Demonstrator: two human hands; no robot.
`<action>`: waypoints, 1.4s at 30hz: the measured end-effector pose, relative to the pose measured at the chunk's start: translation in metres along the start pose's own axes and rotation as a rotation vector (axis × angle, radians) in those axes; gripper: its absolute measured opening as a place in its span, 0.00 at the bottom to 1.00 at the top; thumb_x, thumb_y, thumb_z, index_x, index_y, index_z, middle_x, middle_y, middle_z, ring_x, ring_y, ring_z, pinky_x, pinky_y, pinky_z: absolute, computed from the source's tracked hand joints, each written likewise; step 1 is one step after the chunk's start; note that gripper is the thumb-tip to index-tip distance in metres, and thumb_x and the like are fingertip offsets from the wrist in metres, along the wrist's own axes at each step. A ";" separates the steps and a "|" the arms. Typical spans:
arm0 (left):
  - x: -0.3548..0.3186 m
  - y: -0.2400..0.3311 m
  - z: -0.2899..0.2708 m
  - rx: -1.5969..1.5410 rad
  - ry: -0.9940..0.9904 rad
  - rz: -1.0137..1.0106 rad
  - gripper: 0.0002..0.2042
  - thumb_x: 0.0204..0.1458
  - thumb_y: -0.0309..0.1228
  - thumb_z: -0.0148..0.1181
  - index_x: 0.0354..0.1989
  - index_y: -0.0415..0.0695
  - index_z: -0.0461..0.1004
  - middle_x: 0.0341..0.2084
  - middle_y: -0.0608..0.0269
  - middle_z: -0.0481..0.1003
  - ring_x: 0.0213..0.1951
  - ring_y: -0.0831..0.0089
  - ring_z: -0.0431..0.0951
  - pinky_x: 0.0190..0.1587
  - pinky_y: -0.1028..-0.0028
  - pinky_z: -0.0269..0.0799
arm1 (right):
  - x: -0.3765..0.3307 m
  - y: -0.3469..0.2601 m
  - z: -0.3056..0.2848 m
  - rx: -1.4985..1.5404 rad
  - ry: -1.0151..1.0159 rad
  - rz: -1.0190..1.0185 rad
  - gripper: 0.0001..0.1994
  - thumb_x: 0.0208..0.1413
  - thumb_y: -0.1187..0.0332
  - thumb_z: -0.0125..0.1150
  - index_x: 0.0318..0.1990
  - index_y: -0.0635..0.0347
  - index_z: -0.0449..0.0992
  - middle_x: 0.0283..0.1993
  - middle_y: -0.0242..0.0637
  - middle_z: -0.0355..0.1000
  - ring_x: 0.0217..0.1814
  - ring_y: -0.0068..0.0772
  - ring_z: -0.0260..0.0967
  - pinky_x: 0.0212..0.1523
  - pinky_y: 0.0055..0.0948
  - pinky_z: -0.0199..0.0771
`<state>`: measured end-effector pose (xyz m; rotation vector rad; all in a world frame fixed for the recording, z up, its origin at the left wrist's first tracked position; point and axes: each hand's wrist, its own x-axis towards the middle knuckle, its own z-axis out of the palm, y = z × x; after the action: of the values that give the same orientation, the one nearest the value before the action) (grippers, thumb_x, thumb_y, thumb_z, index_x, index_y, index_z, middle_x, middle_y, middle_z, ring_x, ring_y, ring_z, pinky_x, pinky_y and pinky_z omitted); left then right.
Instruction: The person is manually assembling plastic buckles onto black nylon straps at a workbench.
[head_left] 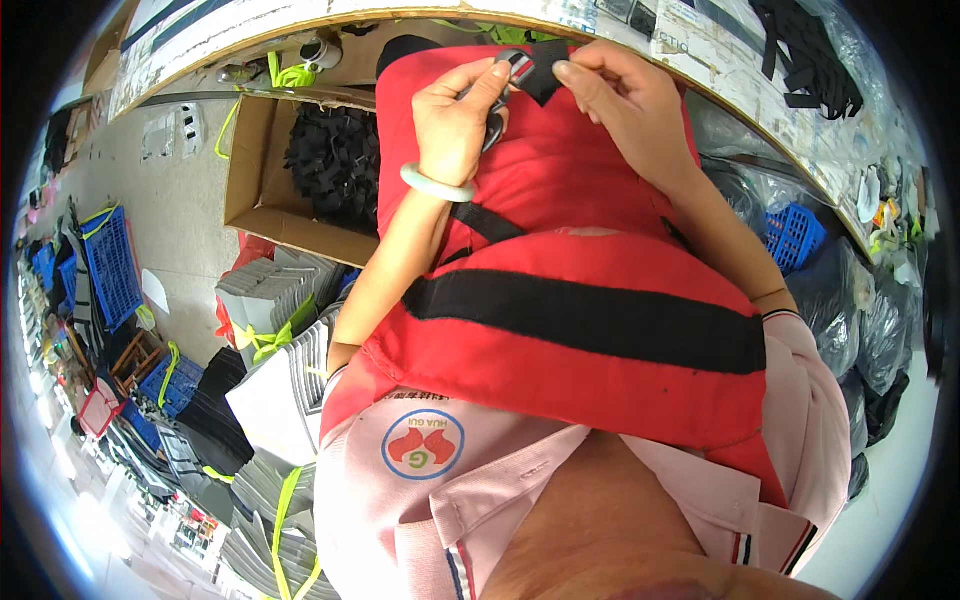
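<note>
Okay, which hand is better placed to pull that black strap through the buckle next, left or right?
Probably the right hand: its fingers already pinch the black strap at its free end, while the left hand is occupied gripping the buckle on the red vest.

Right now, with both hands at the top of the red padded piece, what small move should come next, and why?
Probably close the snips on the black strap end. The left hand grips the tool beside the strap, while the right hand pinches the strap's tip taut above the red padded piece. Exactly where the blades sit cannot be told.
</note>
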<state>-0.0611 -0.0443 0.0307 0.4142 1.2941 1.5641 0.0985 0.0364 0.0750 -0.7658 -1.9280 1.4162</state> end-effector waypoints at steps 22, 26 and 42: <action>-0.036 0.012 -0.016 0.562 -0.330 0.761 0.09 0.46 0.16 0.64 0.36 0.37 0.80 0.32 0.59 0.75 0.31 0.74 0.75 0.34 0.78 0.71 | 0.002 0.021 -0.002 0.235 -0.139 0.278 0.11 0.58 0.62 0.61 0.36 0.62 0.77 0.32 0.29 0.74 0.29 0.17 0.69 0.34 0.18 0.69; -0.039 0.011 -0.020 0.593 -0.356 0.758 0.10 0.44 0.15 0.64 0.36 0.38 0.81 0.31 0.61 0.73 0.30 0.74 0.75 0.30 0.77 0.72 | 0.004 0.020 -0.002 0.349 -0.204 0.354 0.10 0.57 0.64 0.62 0.36 0.63 0.77 0.33 0.31 0.76 0.33 0.18 0.72 0.39 0.19 0.72; -0.083 0.067 -0.108 0.418 0.373 0.248 0.08 0.58 0.28 0.57 0.42 0.41 0.80 0.36 0.66 0.80 0.19 0.88 0.67 0.20 0.86 0.61 | 0.005 0.019 0.055 0.242 -0.591 0.345 0.13 0.62 0.65 0.55 0.49 0.64 0.72 0.40 0.35 0.73 0.37 0.20 0.71 0.38 0.21 0.72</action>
<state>-0.1418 -0.1645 0.0765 0.5792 1.9343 1.6220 0.0549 0.0115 0.0443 -0.6268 -2.0428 2.2419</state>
